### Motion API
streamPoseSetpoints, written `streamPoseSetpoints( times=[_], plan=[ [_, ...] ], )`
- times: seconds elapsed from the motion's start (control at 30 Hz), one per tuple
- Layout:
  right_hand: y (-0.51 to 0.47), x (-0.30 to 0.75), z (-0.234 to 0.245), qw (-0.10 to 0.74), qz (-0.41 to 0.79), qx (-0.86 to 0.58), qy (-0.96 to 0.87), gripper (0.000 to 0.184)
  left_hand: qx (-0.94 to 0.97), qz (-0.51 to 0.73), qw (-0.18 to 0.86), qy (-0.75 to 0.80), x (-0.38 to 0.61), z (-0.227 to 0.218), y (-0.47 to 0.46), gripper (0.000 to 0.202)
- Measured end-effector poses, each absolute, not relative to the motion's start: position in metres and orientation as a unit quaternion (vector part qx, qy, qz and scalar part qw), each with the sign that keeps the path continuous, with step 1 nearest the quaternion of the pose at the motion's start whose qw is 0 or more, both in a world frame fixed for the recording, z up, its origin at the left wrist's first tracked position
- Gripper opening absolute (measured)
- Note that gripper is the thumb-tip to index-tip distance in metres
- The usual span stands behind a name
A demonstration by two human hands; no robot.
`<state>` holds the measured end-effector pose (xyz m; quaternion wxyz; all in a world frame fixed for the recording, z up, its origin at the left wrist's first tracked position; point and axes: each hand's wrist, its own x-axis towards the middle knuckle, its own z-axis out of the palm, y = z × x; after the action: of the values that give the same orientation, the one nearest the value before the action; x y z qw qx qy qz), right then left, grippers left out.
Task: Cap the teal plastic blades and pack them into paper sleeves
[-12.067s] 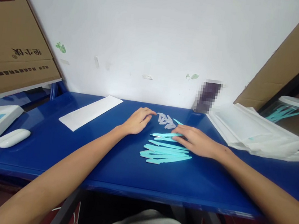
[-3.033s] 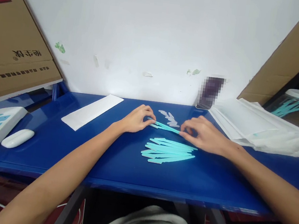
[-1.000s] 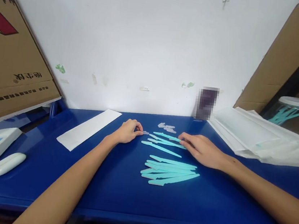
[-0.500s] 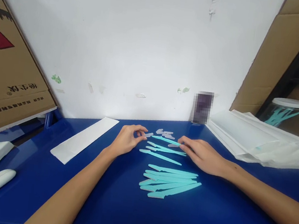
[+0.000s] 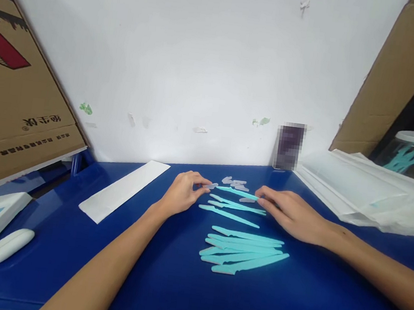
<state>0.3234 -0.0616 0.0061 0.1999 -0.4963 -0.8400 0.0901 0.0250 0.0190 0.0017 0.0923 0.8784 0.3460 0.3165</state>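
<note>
Capping step, by the look of it. Left hand (image 5: 182,196) pinches a small clear cap (image 5: 211,186) between thumb and forefinger; right hand (image 5: 290,215) grips the tail of one teal razor (image 5: 237,193), fingers closed on it, near the blue table's (image 5: 161,280) far edge. Loose caps (image 5: 236,184) lie just behind, more uncapped razors (image 5: 234,207) beside, a capped pile (image 5: 244,251) nearer. Likely next: line cap with blade tip, slide on. Cardboard box (image 5: 13,101) at the left edge bears print, mirrored, unreadable.
</note>
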Motion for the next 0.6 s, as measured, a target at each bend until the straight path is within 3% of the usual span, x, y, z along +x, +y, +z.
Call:
streamPoseSetpoints(
  times=[0.23,0.6],
  plan=[
    [-0.062,0.323,0.004,0.195,0.108,-0.500,-0.837,0.035,0.892,0.295,0.092,0.331,0.028,-0.002,0.016,0.020],
    [-0.063,0.319,0.005,0.181,0.107,-0.471,-0.856,0.037,0.935,0.184,0.002,0.302,0.034,0.005,0.010,0.029]
  ],
)
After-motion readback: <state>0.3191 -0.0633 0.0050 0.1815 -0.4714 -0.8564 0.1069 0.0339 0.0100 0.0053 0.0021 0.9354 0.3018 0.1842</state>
